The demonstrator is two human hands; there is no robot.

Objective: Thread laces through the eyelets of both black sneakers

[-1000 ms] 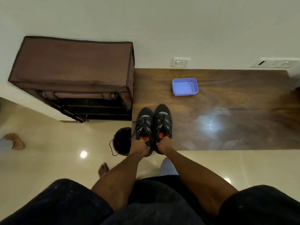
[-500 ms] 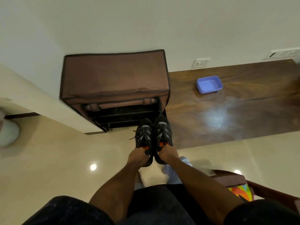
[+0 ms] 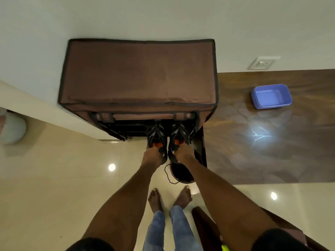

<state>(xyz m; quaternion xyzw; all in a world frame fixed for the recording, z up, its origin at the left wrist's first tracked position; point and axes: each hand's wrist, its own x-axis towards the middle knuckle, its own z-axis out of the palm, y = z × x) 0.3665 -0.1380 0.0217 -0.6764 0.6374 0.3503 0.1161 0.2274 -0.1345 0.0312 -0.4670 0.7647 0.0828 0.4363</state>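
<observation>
While held side by side at open front of brown shoe rack (image 3: 137, 73), left sneaker (image 3: 156, 137) gripped at heel by left hand (image 3: 152, 156), right sneaker (image 3: 178, 136) by right hand (image 3: 183, 152); fingers curled on collars.

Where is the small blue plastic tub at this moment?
In the head view, the blue rectangular plastic tub sits on the dark wooden surface at the right, beside the brown fabric shoe cabinet and below the white wall socket.

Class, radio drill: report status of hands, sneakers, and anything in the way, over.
Left hand grips left sneaker at heel; right hand grips right sneaker. Both at brown shoe rack opening. Dark bin below the right hand.
</observation>
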